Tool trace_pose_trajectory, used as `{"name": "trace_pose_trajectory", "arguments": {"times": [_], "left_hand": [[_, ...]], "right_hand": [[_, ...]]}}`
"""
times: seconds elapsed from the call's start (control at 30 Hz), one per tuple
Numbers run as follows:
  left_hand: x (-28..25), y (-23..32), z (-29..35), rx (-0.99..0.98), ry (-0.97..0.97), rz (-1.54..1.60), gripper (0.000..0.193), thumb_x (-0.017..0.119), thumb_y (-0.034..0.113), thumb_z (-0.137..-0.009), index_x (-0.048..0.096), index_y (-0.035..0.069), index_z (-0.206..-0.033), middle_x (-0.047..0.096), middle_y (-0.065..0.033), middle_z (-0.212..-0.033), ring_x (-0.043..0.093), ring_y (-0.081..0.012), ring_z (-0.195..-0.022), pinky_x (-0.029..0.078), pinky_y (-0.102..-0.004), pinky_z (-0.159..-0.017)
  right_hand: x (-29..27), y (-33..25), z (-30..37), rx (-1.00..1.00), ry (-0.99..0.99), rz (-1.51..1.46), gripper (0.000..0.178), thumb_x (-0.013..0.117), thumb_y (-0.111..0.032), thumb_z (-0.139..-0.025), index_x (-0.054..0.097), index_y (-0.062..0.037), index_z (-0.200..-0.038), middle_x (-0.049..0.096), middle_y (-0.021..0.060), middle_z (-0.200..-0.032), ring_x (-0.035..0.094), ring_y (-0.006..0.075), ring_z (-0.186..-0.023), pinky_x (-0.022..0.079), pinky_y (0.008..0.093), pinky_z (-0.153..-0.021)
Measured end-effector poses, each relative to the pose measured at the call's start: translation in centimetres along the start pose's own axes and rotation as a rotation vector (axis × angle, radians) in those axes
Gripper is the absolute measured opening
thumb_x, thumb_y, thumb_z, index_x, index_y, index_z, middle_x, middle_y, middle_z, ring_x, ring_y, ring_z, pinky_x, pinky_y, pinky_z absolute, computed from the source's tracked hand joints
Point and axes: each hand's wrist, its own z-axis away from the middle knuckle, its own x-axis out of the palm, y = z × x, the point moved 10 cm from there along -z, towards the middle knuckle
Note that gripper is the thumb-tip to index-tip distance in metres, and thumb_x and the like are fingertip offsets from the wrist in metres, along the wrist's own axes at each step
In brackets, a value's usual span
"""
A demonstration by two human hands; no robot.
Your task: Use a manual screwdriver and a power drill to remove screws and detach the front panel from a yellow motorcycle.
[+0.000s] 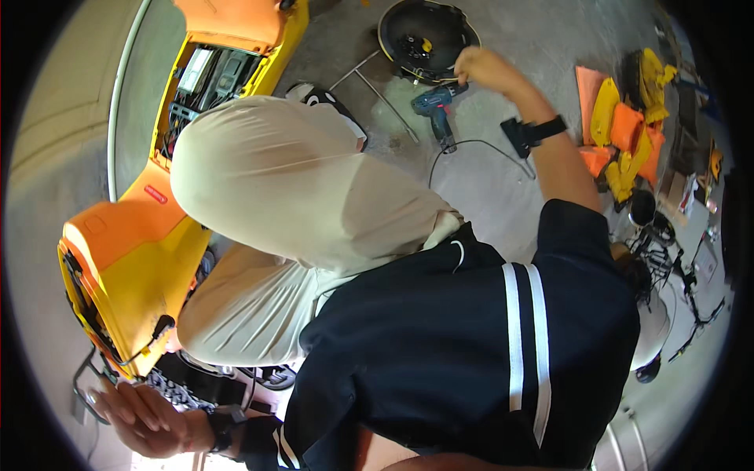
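Observation:
My right hand (488, 69) reaches out to the near right rim of a round black basin (390, 56). Its fingers are curled together, and whatever sits between them is hidden. Small dark and yellow parts (424, 49) lie inside the basin. Just below that hand, a blue-and-black cordless drill (437, 111) rests on the floor. At the lower left, my left hand (149, 420) hangs with its fingers loosely extended, beside the end of a yellow-and-orange machine body (145, 263). I see nothing clearly held in it.
A T-handle wrench (385, 96) lies between the basin and my shoe (338, 110). The machine's open compartment (208, 78) shows electronics and wiring. Yellow and orange panels (620, 129) are piled at the right, near another person (650, 326). A thin black cable (479, 143) crosses the floor.

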Motion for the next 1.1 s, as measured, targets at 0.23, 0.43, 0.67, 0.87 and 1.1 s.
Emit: {"name": "trace_pose_trajectory", "arguments": {"times": [0.23, 0.43, 0.67, 0.87, 1.1], "left_hand": [[6.4, -6.1, -8.5, -0.270, -0.010, 0.011, 0.029, 0.047, 0.008, -0.100, 0.049, -0.005, -0.126, 0.046, -0.0039, -0.088, 0.039, -0.0084, -0.066, 0.035, -0.0223, -0.054], [9.5, -7.8, -10.7, -0.161, -0.108, -0.239, 0.007, 0.050, 0.006, -0.095, 0.056, 0.003, -0.096, 0.055, -0.0045, -0.078, 0.050, -0.0104, -0.060, 0.042, -0.0225, -0.054], [8.8, -4.1, -8.0, -0.107, -0.053, 0.053, 0.009, 0.050, 0.005, -0.096, 0.058, 0.004, -0.102, 0.057, -0.0042, -0.077, 0.054, -0.0110, -0.058, 0.047, -0.0227, -0.054], [7.5, -1.4, -6.0, -0.043, -0.117, -0.009, 0.008, 0.052, 0.005, -0.096, 0.059, 0.004, -0.099, 0.058, -0.0038, -0.077, 0.055, -0.0108, -0.061, 0.046, -0.0224, -0.055], [10.9, -1.8, -8.0, -0.070, -0.389, 0.064, 0.010, 0.054, 0.009, -0.096, 0.058, 0.003, -0.102, 0.056, -0.0038, -0.081, 0.055, -0.0116, -0.066, 0.045, -0.0221, -0.057]], "right_hand": [[12.7, 17.7, -0.2, 0.374, 0.051, 0.327, 0.087, 0.074, -0.052, -0.076, 0.042, 0.0014, -0.137, 0.063, 0.0268, -0.122, 0.061, 0.0446, -0.113, 0.049, 0.0472, -0.095], [14.7, 23.8, 1.8, 0.201, 0.305, 0.852, 0.056, 0.048, -0.036, -0.100, 0.040, -0.0096, -0.149, 0.049, 0.0130, -0.147, 0.048, 0.0256, -0.134, 0.040, 0.0334, -0.110], [9.3, 17.5, 0.9, 0.342, -0.073, 0.733, 0.047, 0.067, -0.045, -0.077, 0.074, -0.0066, -0.104, 0.071, 0.0172, -0.110, 0.066, 0.0323, -0.111, 0.050, 0.0411, -0.097], [2.4, 5.4, 10.6, 0.533, -0.313, 0.100, 0.038, 0.070, -0.044, -0.077, 0.071, -0.0085, -0.090, 0.069, 0.0039, -0.086, 0.063, 0.0161, -0.074, 0.051, 0.0321, -0.068], [-0.5, -18.1, 18.9, -0.042, -0.329, -0.420, 0.035, 0.064, -0.020, -0.083, 0.064, 0.0042, -0.108, 0.069, 0.0102, -0.089, 0.067, 0.0186, -0.076, 0.054, 0.0320, -0.073]]}}
